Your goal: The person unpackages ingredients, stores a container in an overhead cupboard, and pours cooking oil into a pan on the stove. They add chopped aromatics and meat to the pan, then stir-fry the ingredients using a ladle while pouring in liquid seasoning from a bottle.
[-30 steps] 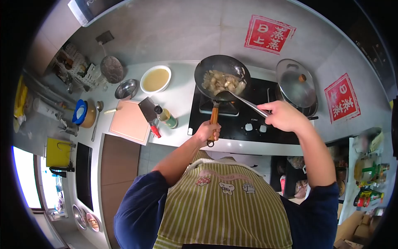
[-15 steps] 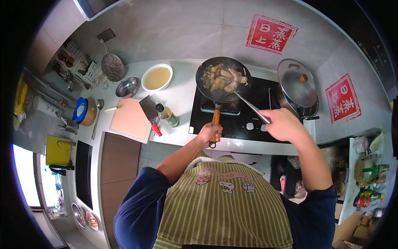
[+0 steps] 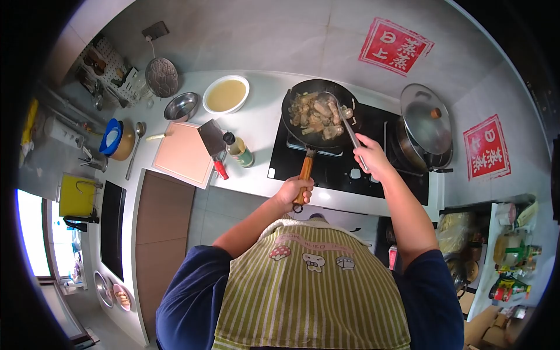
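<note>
My left hand (image 3: 295,192) is wrapped round the wooden handle (image 3: 306,168) of a black wok (image 3: 291,129) on the cooktop. Browned pieces of meat (image 3: 318,115) lie in the wok. In my right hand (image 3: 374,157) is the metal handle of a long ladle (image 3: 350,129), slanting down into the wok from the right. The ladle's rounded head rests among the meat at the far side, partly hidden by the pieces.
A lidded pot (image 3: 426,125) stands on the cooktop (image 3: 344,178) at right. Left of the wok are a sauce bottle (image 3: 239,153), a cleaver (image 3: 211,139), a cutting board (image 3: 182,154), a white bowl of cloudy liquid (image 3: 226,95) and a steel bowl (image 3: 181,107).
My right hand has moved left and slightly up, carrying the ladle's head to the far side of the wok. The meat has shifted. My left hand keeps its hold.
</note>
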`<state>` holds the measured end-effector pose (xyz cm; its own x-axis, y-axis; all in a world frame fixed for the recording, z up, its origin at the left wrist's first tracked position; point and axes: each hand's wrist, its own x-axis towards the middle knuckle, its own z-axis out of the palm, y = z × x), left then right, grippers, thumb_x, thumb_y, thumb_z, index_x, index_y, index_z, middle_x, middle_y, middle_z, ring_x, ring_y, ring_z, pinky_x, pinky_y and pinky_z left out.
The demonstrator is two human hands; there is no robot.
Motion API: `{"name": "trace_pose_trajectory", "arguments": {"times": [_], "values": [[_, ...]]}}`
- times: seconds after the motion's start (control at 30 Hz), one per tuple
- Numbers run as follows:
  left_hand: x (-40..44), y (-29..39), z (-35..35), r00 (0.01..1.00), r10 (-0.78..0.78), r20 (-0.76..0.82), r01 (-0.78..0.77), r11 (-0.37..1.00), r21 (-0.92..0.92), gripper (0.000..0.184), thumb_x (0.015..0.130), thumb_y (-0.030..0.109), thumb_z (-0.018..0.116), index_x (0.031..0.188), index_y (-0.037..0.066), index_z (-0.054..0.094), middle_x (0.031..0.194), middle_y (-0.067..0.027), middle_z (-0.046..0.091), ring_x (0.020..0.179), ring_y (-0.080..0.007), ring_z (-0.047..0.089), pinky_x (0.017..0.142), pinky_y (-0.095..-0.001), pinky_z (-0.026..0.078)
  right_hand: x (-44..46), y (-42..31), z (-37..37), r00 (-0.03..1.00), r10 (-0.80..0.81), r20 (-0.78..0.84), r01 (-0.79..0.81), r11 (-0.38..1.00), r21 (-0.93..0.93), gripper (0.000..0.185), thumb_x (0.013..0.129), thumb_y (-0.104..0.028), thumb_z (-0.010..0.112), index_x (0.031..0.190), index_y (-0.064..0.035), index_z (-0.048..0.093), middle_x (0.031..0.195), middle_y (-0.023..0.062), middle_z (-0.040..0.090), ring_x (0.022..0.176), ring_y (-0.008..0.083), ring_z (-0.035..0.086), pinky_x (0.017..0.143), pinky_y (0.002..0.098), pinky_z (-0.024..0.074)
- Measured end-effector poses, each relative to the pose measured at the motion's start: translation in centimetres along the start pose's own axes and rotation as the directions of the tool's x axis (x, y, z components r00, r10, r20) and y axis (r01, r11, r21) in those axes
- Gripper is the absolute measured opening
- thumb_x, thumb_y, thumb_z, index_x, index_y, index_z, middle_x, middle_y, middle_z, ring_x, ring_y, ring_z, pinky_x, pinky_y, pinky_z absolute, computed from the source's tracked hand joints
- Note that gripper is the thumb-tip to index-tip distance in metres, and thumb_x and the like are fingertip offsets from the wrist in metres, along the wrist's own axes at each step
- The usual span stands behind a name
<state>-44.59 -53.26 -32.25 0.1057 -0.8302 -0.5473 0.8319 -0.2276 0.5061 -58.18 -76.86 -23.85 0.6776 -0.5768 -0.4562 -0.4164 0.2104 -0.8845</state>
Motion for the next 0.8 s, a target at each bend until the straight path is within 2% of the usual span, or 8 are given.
{"name": "trace_pose_trajectory", "arguments": {"times": [0.07, 0.13, 0.17, 0.43, 0.6, 0.67, 0.77, 0.8], "values": [[0.4, -0.1, -0.4, 1.0, -0.013, 0.008, 0.013, 0.999, -0.044, 0.014, 0.091, 0.008, 0.06, 0.1, 0.005, 0.05, 0.075, -0.0022, 0.05, 0.057, -0.0105, 0.048, 0.051, -0.0244, 0.044, -1.1, 1.7, -2.0, 0.991, -0.129, 0.035, 0.133, 0.95, -0.283, 0.072, 0.082, -0.01, 0.06, 0.151, -0.0112, 0.038, 0.068, 0.0076, 0.058, 0.049, 0.016, 0.051, 0.044, 0.0332, 0.0396], [0.7, -0.4, -0.8, 1.0, -0.018, 0.001, 0.018, 0.996, -0.092, 0.013, 0.091, 0.01, 0.061, 0.098, 0.005, 0.051, 0.077, -0.0039, 0.052, 0.058, -0.0124, 0.05, 0.051, -0.0252, 0.045, -3.2, 2.7, -3.2, 0.935, -0.337, 0.115, 0.329, 0.697, -0.637, 0.072, 0.082, -0.009, 0.061, 0.151, -0.0141, 0.04, 0.071, 0.0095, 0.062, 0.054, 0.0183, 0.058, 0.05, 0.0354, 0.0458], [0.7, -0.7, -1.0, 0.999, -0.034, 0.012, 0.036, 0.989, -0.141, 0.013, 0.092, 0.012, 0.059, 0.1, 0.005, 0.051, 0.077, -0.0042, 0.052, 0.06, -0.0127, 0.051, 0.052, -0.0253, 0.046, -5.1, 1.7, -3.3, 0.911, -0.381, 0.157, 0.37, 0.59, -0.717, 0.072, 0.08, -0.009, 0.061, 0.149, -0.0156, 0.042, 0.074, 0.0167, 0.064, 0.06, 0.0293, 0.064, 0.062, 0.0413, 0.0506], [-0.2, -0.5, -1.2, 0.998, -0.032, 0.06, 0.05, 0.943, -0.33, 0.035, 0.099, 0.032, 0.048, 0.116, 0.002, 0.055, 0.085, -0.0053, 0.055, 0.066, -0.0126, 0.053, 0.058, -0.0266, 0.05, -12.1, -5.7, -4.8, 0.955, -0.196, 0.223, 0.261, 0.198, -0.945, 0.069, 0.077, -0.012, 0.06, 0.145, -0.0177, 0.048, 0.077, 0.0239, 0.066, 0.071, 0.0412, 0.066, 0.071, 0.0508, 0.0536], [-1.6, -0.7, -1.1, 0.99, -0.085, 0.116, 0.123, 0.916, -0.381, 0.041, 0.103, 0.042, 0.044, 0.12, 0.006, 0.054, 0.083, -0.0037, 0.051, 0.058, -0.009, 0.047, 0.049, -0.0225, 0.043, -2.8, -10.0, -4.4, 0.913, -0.303, 0.273, 0.375, 0.359, -0.854, 0.06, 0.077, -0.014, 0.064, 0.137, -0.0113, 0.055, 0.086, 0.0223, 0.068, 0.072, 0.0393, 0.066, 0.066, 0.0433, 0.0532], [-1.2, -1.4, -2.1, 0.979, -0.115, 0.17, 0.179, 0.884, -0.432, 0.043, 0.104, 0.045, 0.042, 0.121, 0.007, 0.053, 0.081, -0.0029, 0.049, 0.055, -0.0074, 0.043, 0.045, -0.0203, 0.039, 4.9, -8.1, -4.7, 0.891, -0.383, 0.245, 0.395, 0.388, -0.832, 0.058, 0.078, -0.014, 0.063, 0.136, -0.0104, 0.057, 0.083, 0.0165, 0.069, 0.065, 0.0291, 0.065, 0.061, 0.0376, 0.0507], [-1.1, -1.0, -1.8, 0.985, -0.117, 0.129, 0.16, 0.901, -0.402, 0.042, 0.104, 0.045, 0.043, 0.12, 0.007, 0.053, 0.079, -0.0022, 0.048, 0.053, -0.0066, 0.04, 0.043, -0.0184, 0.033, 6.7, -10.8, -2.7, 0.987, 0.054, 0.148, 0.053, 0.774, -0.63, 0.06, 0.076, -0.013, 0.063, 0.136, -0.0114, 0.059, 0.079, 0.0079, 0.068, 0.064, 0.018, 0.061, 0.058, 0.0328, 0.0482], [-1.3, -1.1, -1.9, 0.985, -0.116, 0.127, 0.158, 0.903, -0.399, 0.042, 0.104, 0.045, 0.043, 0.119, 0.007, 0.053, 0.079, -0.0022, 0.048, 0.053, -0.0066, 0.04, 0.043, -0.0185, 0.033, 6.7, -11.3, -2.5, 0.969, 0.046, 0.242, 0.133, 0.728, -0.672, 0.061, 0.076, -0.012, 0.064, 0.137, -0.0117, 0.059, 0.079, 0.0062, 0.066, 0.063, 0.0156, 0.059, 0.057, 0.0315, 0.0472]]}}
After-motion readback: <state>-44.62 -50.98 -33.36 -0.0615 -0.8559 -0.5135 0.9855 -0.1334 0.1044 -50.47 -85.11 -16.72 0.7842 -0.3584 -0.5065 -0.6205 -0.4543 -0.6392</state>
